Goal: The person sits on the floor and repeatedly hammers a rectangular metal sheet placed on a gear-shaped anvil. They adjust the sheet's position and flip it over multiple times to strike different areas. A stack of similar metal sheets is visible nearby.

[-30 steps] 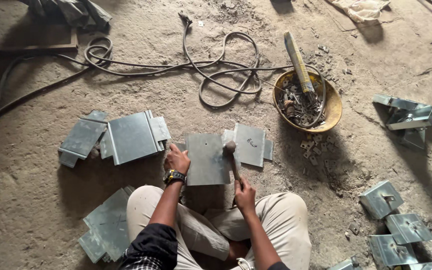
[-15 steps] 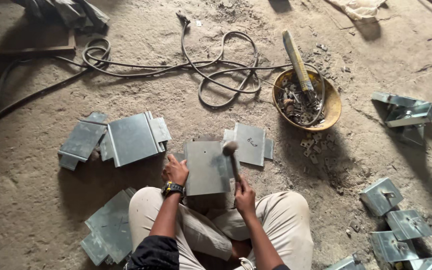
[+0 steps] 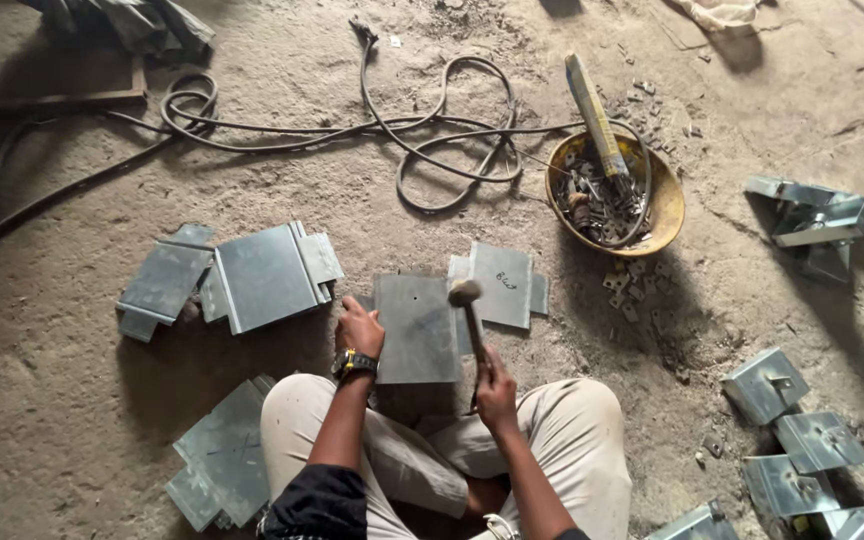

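The left hand (image 3: 360,328) is pinning the stiff, sharp-edged grey sheet-metal plate (image 3: 416,328) by its left edge on the dirt floor (image 3: 72,420); the right hand (image 3: 495,392) is gripping the wooden-handled steel hammer (image 3: 470,312) low on its handle.

A yellow bowl of scrap bits (image 3: 664,205) sits beside looped black cable (image 3: 422,130); folded metal brackets (image 3: 787,430) lie right.

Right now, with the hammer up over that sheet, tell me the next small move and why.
Probably bring the hammer straight down onto the right edge of the metal sheet. Its head hangs just above that edge, the right hand has a grip low on the handle, and the left hand presses the sheet's left edge, well away from the head.
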